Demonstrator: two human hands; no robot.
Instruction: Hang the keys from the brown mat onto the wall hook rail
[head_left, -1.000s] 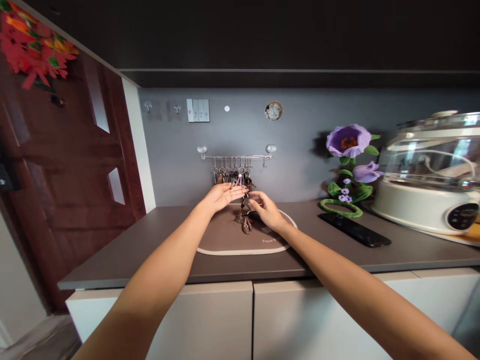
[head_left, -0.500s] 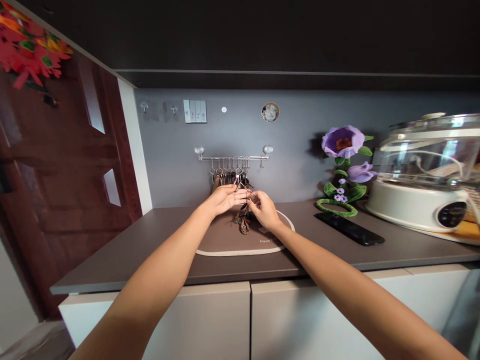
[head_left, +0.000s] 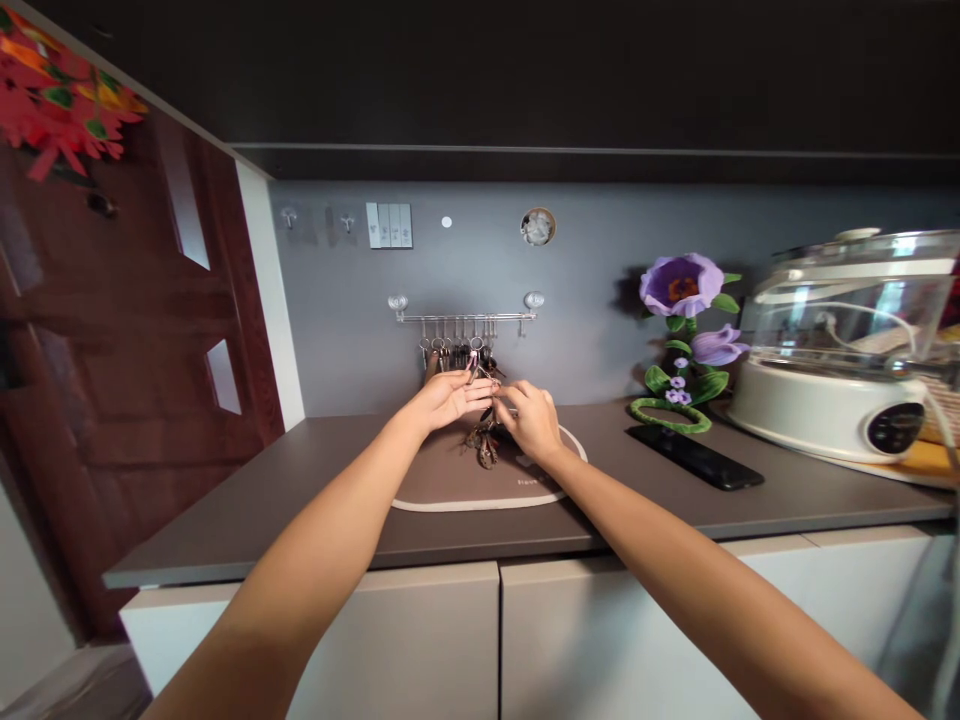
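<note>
Our left hand (head_left: pixel 448 398) open, fingertips near keys (head_left: pixel 487 449); right hand (head_left: pixel 532 422) narrow, pinching keys above mat (head_left: pixel 427 485); firm pinch helps.

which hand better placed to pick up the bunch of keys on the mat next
Probably the right hand: its fingertips are pinched close above the bunch of keys on the brown placemat. The left hand lies palm up, higher, its fingers by the keys hanging from the wall rail.
</note>
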